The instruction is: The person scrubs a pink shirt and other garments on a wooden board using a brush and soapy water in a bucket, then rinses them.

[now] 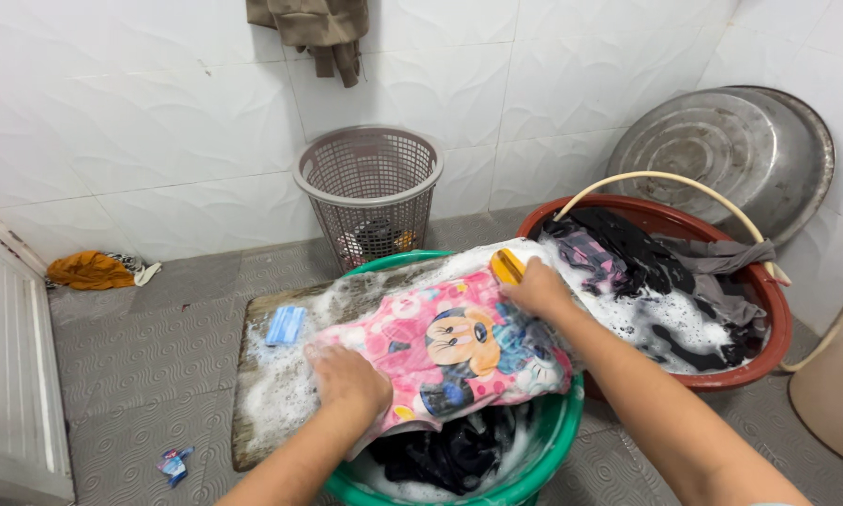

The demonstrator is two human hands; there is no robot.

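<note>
My left hand [348, 375] presses flat on the pink shirt [450, 351], spread over the soapy board [258, 375] across the green tub [543, 450]. It looks soaked, limp, slippery; I'd grip bunched edges. My right hand [537, 288] is closed around a yellow brush [506, 266].

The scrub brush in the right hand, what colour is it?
Yellow-orange; the brush shows best in the head view, under the right hand.

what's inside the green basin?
Dark wet clothes and suds sit in the green basin. The wooden board and pink garment cover the rest, hiding its contents there.
</note>
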